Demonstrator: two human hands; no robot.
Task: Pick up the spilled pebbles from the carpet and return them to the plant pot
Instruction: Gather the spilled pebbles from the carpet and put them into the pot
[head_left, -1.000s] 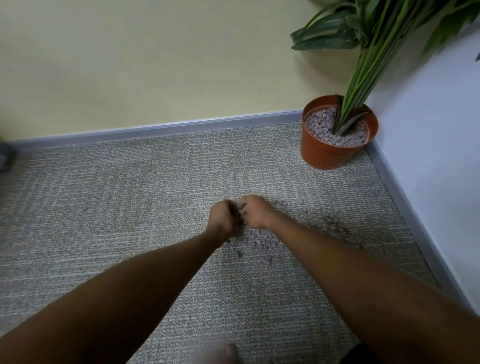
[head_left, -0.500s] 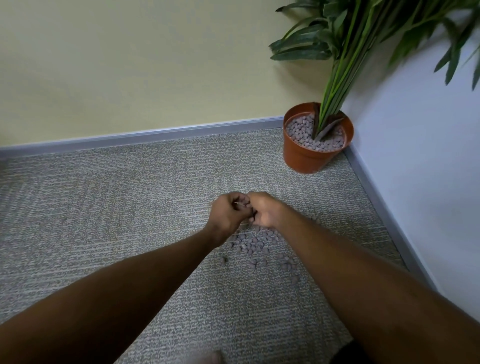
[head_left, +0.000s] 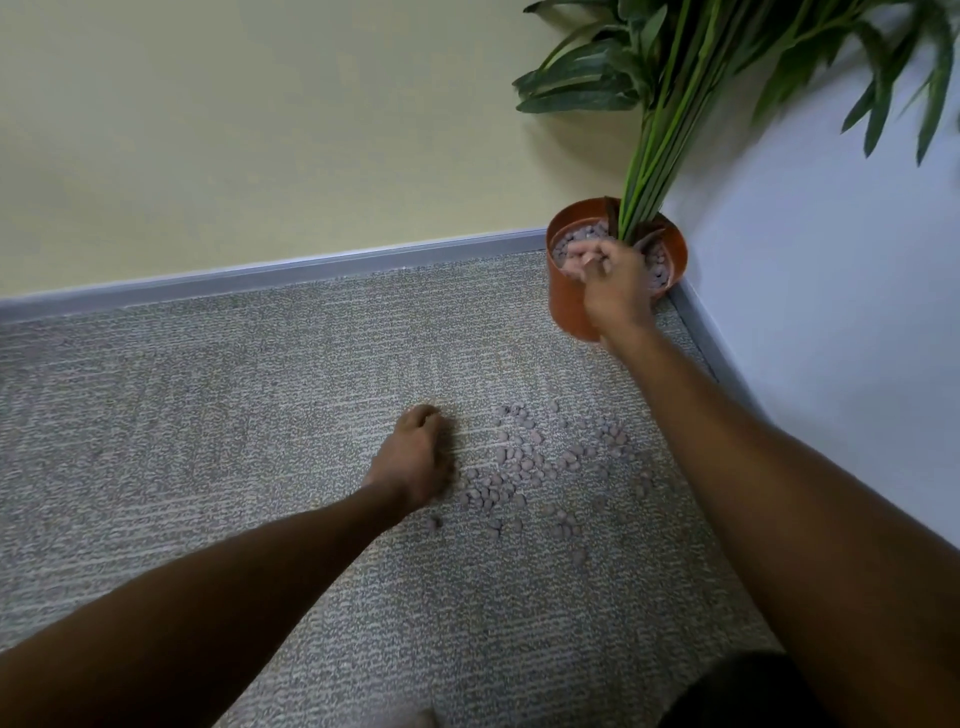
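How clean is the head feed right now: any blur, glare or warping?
Head view: right hand over the pot is motion-smeared, as are the leaves; pebbles read sharp; soft even light, no glare; wide-angle bends the skirting.

Grey ribbed carpet (head_left: 208, 441) fills the lower frame. A yellow wall (head_left: 260, 130) spans the upper left; a white wall (head_left: 831, 312) occupies the right. A grey skirting (head_left: 260, 273) edges both walls.

Rough woven carpet (head_left: 260, 415), smooth plastic-looking pot (head_left: 569, 306)
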